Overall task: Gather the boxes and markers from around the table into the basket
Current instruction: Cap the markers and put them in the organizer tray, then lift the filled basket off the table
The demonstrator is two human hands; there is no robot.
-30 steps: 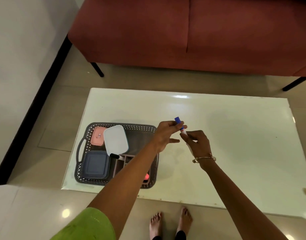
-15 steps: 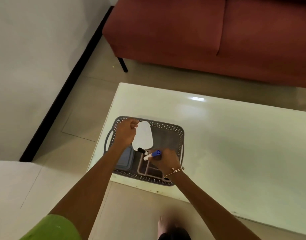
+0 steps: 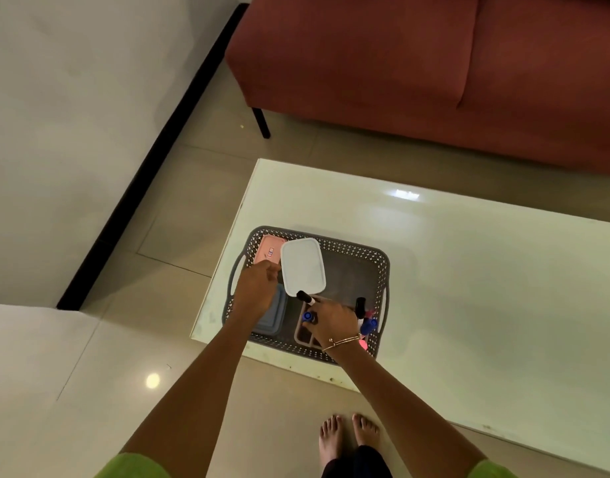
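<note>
1. Lowering the blue-capped marker [image 3: 308, 316] into the brown divided tray [image 3: 302, 334] called, in my judgement, for a slow release so it lay flat; the right hand [image 3: 334, 322] gripped it.
2. Head view: the left hand [image 3: 257, 291], half curled, touched the white box [image 3: 302, 266] inside the grey basket [image 3: 372, 258] at the surface's near left corner.

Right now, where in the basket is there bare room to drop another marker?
Bare floor shows in the basket's far-right part, between the white box and the right wall. The left side is packed: pink box, blue box. The near side is crowded by both hands and markers.
</note>
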